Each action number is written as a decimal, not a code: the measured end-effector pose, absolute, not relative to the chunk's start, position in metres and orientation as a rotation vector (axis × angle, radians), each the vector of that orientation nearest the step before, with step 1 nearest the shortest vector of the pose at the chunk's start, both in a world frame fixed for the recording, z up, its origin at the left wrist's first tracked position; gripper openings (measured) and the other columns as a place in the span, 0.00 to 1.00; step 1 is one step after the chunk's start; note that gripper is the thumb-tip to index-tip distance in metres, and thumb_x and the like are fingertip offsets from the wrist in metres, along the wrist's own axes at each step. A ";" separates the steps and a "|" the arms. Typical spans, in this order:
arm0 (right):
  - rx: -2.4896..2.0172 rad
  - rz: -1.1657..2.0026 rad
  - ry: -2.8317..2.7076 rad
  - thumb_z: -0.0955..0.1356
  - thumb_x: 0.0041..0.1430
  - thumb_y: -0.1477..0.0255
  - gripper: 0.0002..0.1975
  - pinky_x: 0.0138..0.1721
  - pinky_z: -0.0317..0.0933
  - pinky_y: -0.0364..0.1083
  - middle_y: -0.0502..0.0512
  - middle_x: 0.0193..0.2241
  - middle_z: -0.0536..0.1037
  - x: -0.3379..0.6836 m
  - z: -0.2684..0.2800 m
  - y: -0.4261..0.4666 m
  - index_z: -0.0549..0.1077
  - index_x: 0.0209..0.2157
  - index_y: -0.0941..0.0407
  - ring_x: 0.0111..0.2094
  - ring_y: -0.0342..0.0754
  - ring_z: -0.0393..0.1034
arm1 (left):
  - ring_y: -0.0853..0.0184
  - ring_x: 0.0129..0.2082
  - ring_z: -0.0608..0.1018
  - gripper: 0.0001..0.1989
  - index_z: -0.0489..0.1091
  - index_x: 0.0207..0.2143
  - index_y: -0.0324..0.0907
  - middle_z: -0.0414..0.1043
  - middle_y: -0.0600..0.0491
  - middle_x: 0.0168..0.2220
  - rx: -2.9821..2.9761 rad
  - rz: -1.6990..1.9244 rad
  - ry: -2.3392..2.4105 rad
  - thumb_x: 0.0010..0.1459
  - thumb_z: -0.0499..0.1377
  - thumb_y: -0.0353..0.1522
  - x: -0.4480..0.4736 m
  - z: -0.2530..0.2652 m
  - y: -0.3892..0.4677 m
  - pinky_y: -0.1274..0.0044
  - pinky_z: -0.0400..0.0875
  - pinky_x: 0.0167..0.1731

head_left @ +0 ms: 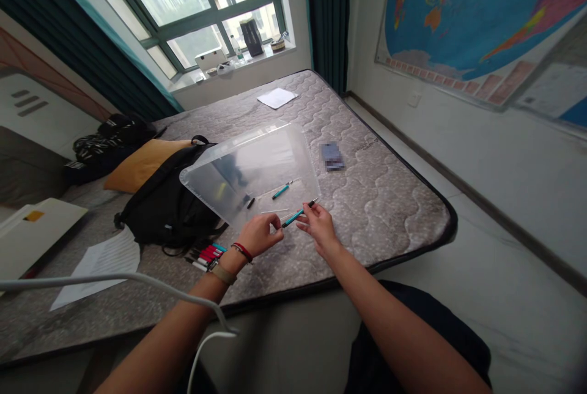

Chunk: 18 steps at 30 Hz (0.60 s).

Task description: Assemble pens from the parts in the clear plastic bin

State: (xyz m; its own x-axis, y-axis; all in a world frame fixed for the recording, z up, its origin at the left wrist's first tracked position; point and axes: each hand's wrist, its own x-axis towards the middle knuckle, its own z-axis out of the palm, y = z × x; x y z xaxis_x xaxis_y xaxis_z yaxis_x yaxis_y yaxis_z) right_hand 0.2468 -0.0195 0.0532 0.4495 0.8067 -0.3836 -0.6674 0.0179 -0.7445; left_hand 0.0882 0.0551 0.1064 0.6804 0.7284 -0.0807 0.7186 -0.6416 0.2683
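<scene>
A teal pen (292, 218) with black ends is held slantwise between my two hands. My right hand (321, 227) pinches it near its upper end, where a thin pale tip sticks out. At the lower end, the fingertips of my left hand (262, 235) are closed on the pen. Just beyond them lies a clear plastic lid or tray (268, 161). A second teal pen part (280, 191), a short black pen piece (250, 203) and a thin white refill (274, 211) rest on its near side.
Several red, white and teal pens (211, 254) lie left of my left wrist. A black backpack (169, 207) and printed paper (103, 262) are further left. A pixelated card-like object (332, 156) sits on the mattress (389, 210). A white cable (151, 281) crosses the foreground.
</scene>
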 end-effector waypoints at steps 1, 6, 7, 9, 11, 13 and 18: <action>-1.041 1.158 -0.172 0.75 0.48 0.60 0.17 0.28 0.70 0.43 0.50 0.33 0.77 0.247 0.053 -0.020 0.70 0.33 0.55 0.32 0.47 0.77 | 0.67 0.29 0.76 0.07 0.75 0.30 0.44 0.76 0.54 0.27 2.614 0.040 1.165 0.52 0.60 0.36 0.088 0.107 0.054 0.78 0.61 0.28; -1.035 1.188 -0.205 0.76 0.46 0.60 0.18 0.29 0.70 0.43 0.51 0.31 0.78 0.247 0.055 -0.020 0.69 0.31 0.55 0.32 0.48 0.77 | 0.68 0.25 0.75 0.07 0.75 0.30 0.43 0.76 0.54 0.24 2.516 0.088 1.174 0.53 0.60 0.37 0.083 0.111 0.050 0.78 0.63 0.27; -1.033 1.194 -0.205 0.76 0.46 0.60 0.18 0.29 0.70 0.43 0.51 0.31 0.78 0.247 0.055 -0.021 0.69 0.32 0.55 0.32 0.48 0.77 | 0.69 0.25 0.75 0.07 0.76 0.30 0.43 0.76 0.55 0.24 2.468 0.132 1.168 0.53 0.60 0.37 0.080 0.110 0.049 0.78 0.64 0.27; -1.026 1.210 -0.206 0.76 0.45 0.60 0.18 0.29 0.70 0.43 0.51 0.31 0.78 0.247 0.056 -0.022 0.70 0.32 0.55 0.32 0.48 0.77 | 0.69 0.26 0.76 0.08 0.76 0.31 0.43 0.78 0.54 0.27 2.342 0.240 1.167 0.54 0.60 0.38 0.074 0.106 0.046 0.78 0.67 0.29; -1.021 1.234 -0.205 0.76 0.45 0.60 0.18 0.29 0.69 0.43 0.50 0.30 0.78 0.244 0.057 -0.023 0.70 0.32 0.55 0.32 0.47 0.77 | 0.68 0.27 0.76 0.10 0.77 0.32 0.43 0.79 0.53 0.29 2.198 0.347 1.191 0.54 0.61 0.40 0.066 0.100 0.041 0.77 0.68 0.29; -1.020 1.265 -0.208 0.76 0.44 0.60 0.18 0.28 0.69 0.43 0.51 0.30 0.78 0.240 0.056 -0.024 0.70 0.31 0.55 0.31 0.47 0.77 | 0.68 0.26 0.76 0.13 0.77 0.33 0.42 0.79 0.52 0.30 2.043 0.440 1.227 0.52 0.63 0.42 0.057 0.090 0.033 0.77 0.69 0.28; -1.075 1.309 -0.272 0.77 0.42 0.59 0.19 0.30 0.70 0.43 0.54 0.31 0.80 0.224 0.051 -0.029 0.72 0.30 0.57 0.32 0.47 0.76 | 0.71 0.20 0.72 0.20 0.76 0.32 0.40 0.76 0.53 0.25 1.609 0.576 1.323 0.43 0.69 0.46 0.039 0.061 0.006 0.79 0.65 0.20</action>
